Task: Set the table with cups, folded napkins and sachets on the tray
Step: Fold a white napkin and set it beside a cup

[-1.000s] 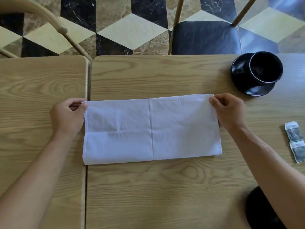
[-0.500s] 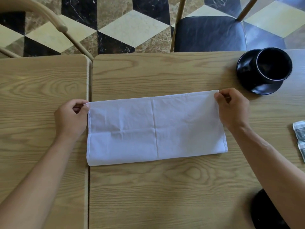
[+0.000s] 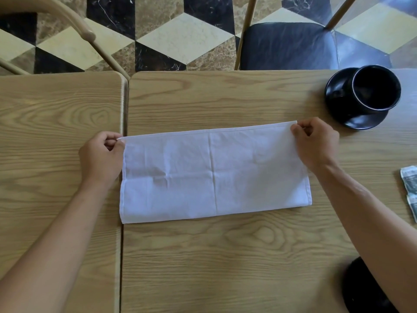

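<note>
A white cloth napkin (image 3: 214, 175), folded into a long rectangle, lies flat on the wooden table (image 3: 225, 256). My left hand (image 3: 101, 157) pinches its far left corner. My right hand (image 3: 316, 143) pinches its far right corner. A black cup (image 3: 375, 88) stands on a black saucer (image 3: 361, 120) at the far right, just beyond my right hand. Two sachets (image 3: 411, 190) lie at the right edge of the view, partly cut off.
A second wooden table (image 3: 56, 120) abuts on the left, with a narrow seam under the napkin's left edge. A dark round object (image 3: 361, 288) sits at the bottom right, partly hidden by my right forearm. A black-cushioned chair (image 3: 288, 46) stands behind the table.
The view has shifted slightly; both hands still pinch the napkin's far corners and the napkin lies in the same spot on the table.
</note>
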